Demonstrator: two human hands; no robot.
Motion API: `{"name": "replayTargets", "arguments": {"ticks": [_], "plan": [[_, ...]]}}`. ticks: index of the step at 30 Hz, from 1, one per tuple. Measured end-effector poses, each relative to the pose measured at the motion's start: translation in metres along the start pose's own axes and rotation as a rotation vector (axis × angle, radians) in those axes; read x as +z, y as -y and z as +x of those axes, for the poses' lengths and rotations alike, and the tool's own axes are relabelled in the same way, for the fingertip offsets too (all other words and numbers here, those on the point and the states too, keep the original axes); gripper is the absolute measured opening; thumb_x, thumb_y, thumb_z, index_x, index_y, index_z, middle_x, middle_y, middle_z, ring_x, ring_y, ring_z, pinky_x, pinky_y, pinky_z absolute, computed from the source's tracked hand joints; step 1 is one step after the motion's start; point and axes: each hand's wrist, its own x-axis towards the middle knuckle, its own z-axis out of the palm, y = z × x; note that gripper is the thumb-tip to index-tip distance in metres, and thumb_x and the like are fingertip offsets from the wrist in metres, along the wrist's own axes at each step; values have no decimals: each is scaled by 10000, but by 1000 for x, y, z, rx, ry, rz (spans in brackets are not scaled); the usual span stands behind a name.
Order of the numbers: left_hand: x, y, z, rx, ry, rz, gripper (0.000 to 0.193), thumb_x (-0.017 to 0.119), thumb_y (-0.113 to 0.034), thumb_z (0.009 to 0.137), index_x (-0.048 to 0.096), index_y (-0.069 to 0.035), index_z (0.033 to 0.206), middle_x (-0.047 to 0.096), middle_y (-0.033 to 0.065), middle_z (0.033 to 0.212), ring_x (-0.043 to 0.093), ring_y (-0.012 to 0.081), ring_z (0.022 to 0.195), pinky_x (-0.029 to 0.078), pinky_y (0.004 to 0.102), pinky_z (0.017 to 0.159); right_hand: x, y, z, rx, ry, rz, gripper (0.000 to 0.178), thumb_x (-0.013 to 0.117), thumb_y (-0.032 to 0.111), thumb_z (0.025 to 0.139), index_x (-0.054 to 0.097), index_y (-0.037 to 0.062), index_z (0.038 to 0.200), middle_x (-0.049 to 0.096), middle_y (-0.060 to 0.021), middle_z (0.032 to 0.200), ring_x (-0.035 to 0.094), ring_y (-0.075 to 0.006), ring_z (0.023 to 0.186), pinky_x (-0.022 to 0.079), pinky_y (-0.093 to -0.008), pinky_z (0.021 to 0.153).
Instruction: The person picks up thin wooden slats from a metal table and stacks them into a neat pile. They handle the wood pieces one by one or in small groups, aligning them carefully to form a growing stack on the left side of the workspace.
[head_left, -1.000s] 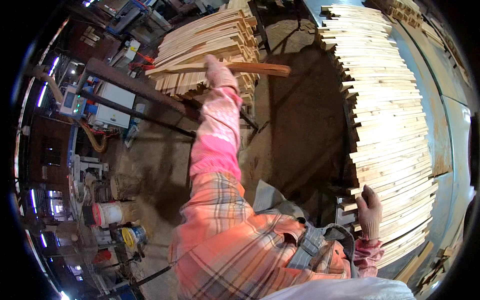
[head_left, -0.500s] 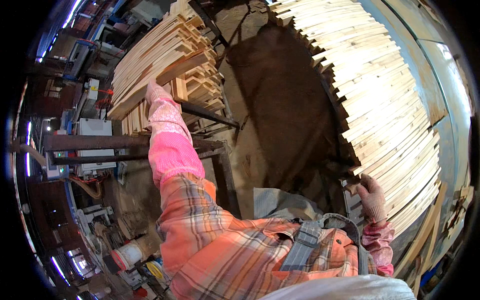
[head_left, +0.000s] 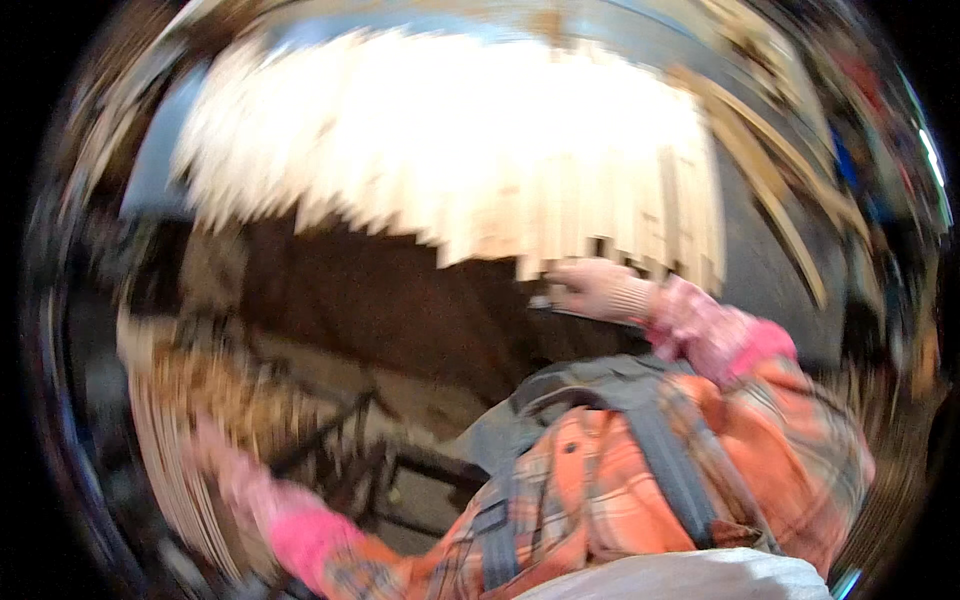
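In the pale knitted glove, my right hand (head_left: 597,288) is at the near edge of a broad row of pale wooden strips (head_left: 450,150). Its fingers are curled by the strip ends, and what they hold, if anything, is not clear. My left arm stretches out to the lower left, where my gloved left hand (head_left: 207,447) is at a stack of wooden strips (head_left: 170,450). Motion smears the left fingers, so their grip does not show. Pink sleeve covers end both plaid sleeves.
The strips lie side by side on a blue-grey table (head_left: 160,165). Longer loose boards (head_left: 765,190) lie to their right. A dark metal frame (head_left: 400,460) stands between me and the left stack, with brown floor behind it.
The view has swung to the right, so the row of strips now spans the top and the stack sits at lower left. My right hand stays by the strip ends, my left by the stack.
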Motion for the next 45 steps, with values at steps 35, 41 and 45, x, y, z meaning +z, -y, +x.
{"name": "replayTargets", "arguments": {"ticks": [35,41,45], "plan": [[78,-575,-720,1553,4,-260,793,759,-278,789,491,-235,1534,385,113,1597,348,395,1482,279,520,1232,-57,-539,-481,1161,-223,22,518,786,262,778,672,112,1260,716,-138,1221,675,-303,1190,537,-437,1000],[65,-586,-726,1447,145,-341,766,760,-387,831,516,-150,1518,416,138,1592,353,375,1485,339,487,1191,-53,-474,-384,427,-417,832,515,774,381,769,706,86,1185,740,-174,1043,721,-301,956,561,-450,844],[50,-602,-748,1318,196,-480,929,752,-527,851,414,-47,1570,393,175,1627,316,377,1513,289,445,1232,-38,-399,-256,397,-235,848,515,727,453,844,748,3,1095,752,-244,1000,739,-374,974,575,-451,858]]}}
